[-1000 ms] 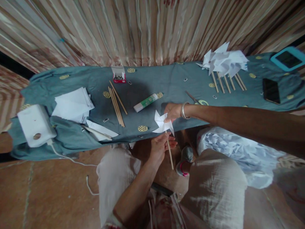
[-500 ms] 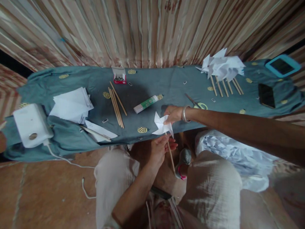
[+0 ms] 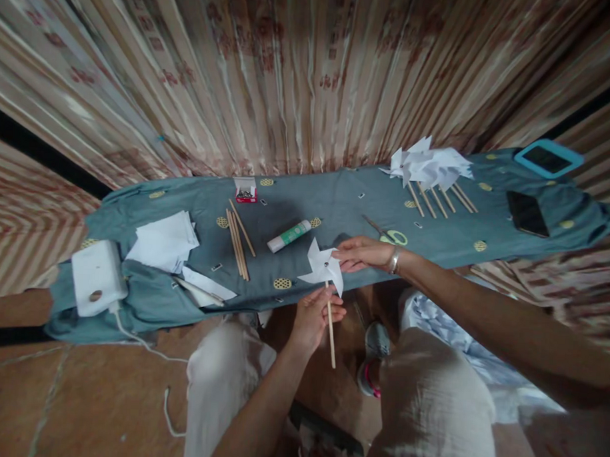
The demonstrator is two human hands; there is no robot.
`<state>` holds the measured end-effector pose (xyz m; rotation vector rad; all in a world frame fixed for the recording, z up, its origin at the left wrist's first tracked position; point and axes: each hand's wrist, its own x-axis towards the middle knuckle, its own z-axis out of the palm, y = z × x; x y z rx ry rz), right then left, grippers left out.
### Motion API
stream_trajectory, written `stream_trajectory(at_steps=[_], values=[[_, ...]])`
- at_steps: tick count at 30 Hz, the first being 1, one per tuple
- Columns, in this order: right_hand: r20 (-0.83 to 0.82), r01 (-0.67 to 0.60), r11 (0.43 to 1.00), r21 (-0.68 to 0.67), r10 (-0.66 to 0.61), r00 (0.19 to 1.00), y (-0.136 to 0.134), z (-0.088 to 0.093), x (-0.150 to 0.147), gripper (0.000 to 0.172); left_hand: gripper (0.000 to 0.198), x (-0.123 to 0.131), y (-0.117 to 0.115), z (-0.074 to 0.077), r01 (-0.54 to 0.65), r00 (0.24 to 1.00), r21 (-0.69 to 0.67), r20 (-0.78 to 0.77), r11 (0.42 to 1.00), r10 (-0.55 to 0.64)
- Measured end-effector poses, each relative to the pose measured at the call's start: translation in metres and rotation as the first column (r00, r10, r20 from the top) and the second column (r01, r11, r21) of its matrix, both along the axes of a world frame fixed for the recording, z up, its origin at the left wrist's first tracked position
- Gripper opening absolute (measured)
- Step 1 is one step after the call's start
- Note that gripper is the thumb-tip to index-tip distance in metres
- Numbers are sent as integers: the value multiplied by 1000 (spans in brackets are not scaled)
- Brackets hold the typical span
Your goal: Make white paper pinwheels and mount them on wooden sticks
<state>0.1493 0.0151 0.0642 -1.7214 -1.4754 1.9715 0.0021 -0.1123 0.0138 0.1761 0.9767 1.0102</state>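
Pleated curtain [image 3: 300,88] behind cloth-covered table [image 3: 330,203]. Pinwheel [image 3: 320,266] held at near edge, about middle; left hand [image 3: 312,315] pinches its wooden stick [image 3: 331,333]. Right hand [image 3: 364,255] at pinwheel's right side, fingers loosely together; cannot tell if gripping. Glue stick [image 3: 289,236] just beyond. More pinwheels [image 3: 427,166] along far edge, right half.

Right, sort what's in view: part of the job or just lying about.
Likely the job's:
white paper pinwheel on a pale wooden stick, in the left hand
more white paper pinwheels
loose wooden sticks
white paper sheets
open red box of metal pieces
green-and-white tube
green-handled metal scissors

Probably just lying about:
flat black phone
blue-framed tablet
corded white plastic box
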Motion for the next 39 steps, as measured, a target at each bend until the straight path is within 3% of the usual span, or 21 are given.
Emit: stream_trajectory(at_steps=[5, 7, 9, 13, 15, 18, 24, 34, 37, 39], values=[[-151, 251, 964, 83, -237, 960, -20, 2, 18, 32, 31, -1, 11, 16, 23, 1000, 43, 4, 999, -23], [-302, 439, 889, 126, -387, 871, -33, -3, 21, 39, 24, -2, 22, 26, 19, 1000, 52, -16, 998, -18], [-381, 512, 842, 168, -424, 822, -46, -11, 19, 48, 17, -4, 37, 35, 6, 1000, 71, -30, 997, -4], [-398, 426, 841, 333, -283, 872, -67, -25, 5, 49, 10, -5, 70, 44, -2, 1000, 140, -5, 990, 3], [-391, 335, 855, 395, -173, 904, -72, -30, -5, 44, 14, -2, 84, 42, 3, 1000, 177, 0, 984, -3], [-385, 292, 858, 423, -122, 915, -74, -38, -15, 39, 24, 5, 97, 35, 2, 999, 216, -34, 976, 5], [-425, 389, 848, 360, -223, 877, -62, -45, -14, 38, 41, 14, 101, 25, 55, 989, 247, -148, 968, -19], [-475, 432, 872, 229, -288, 832, -46, -32, 7, 42, 30, 12, 96, 16, 57, 966, 287, -256, 956, 19], [-567, 675, 725, 135, -502, 653, -30, -30, 27, 46, 30, 13, 95, 14, 117, 957, 275, -289, 954, -34], [-628, 734, 676, 60, -546, 554, -21, -27, 37, 43, 31, 15, 93, 11, 180, 945, 258, -313, 949, -94]])
